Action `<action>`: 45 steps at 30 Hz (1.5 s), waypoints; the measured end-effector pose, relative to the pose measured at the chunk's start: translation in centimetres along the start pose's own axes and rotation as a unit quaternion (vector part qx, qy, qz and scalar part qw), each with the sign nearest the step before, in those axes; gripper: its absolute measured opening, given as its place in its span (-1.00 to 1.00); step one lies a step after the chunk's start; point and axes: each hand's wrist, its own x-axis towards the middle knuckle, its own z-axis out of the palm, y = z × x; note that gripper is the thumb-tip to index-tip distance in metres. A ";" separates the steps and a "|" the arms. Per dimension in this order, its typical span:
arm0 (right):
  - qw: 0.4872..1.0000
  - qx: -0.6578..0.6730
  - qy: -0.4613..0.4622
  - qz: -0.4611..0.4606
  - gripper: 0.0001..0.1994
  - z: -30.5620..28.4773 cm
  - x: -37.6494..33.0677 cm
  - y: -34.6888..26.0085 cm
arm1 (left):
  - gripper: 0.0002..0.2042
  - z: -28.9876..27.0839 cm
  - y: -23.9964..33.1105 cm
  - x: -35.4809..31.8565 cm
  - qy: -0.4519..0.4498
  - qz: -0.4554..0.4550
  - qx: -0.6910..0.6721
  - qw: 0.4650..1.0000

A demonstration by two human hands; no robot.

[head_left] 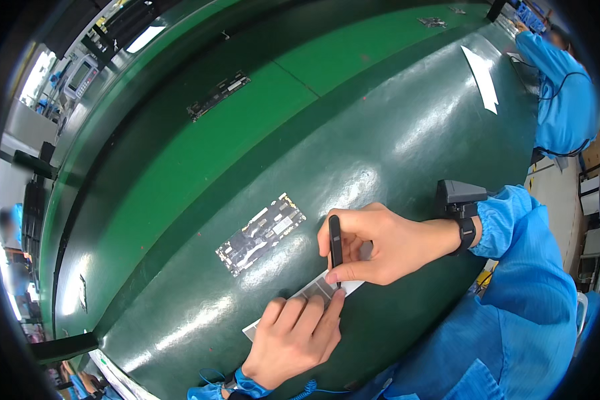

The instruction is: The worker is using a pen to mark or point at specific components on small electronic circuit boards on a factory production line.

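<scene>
My right hand is closed around black tweezers that look like a slim, tapering tool. Their tip points down at a narrow white sheet with grey label-like patches on the green table. Lying across that sheet, my left hand has its fingers bent and together, pressing on it, with one fingertip beside the tweezer tip. The left thumb is hidden. A circuit board with dark film and pale patches lies flat just beyond both hands, touched by neither.
Beyond the near table surface runs a brighter green strip bearing another circuit board. White paper lies at the far right. A co-worker in blue is at the right edge. A coiled blue cord hangs near me.
</scene>
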 end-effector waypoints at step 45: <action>0.998 0.058 0.036 0.019 -0.61 -1.2 12.8 0.4 | -0.67 -1.5 -9.1 1.5 0.155 -0.078 0.028 0.984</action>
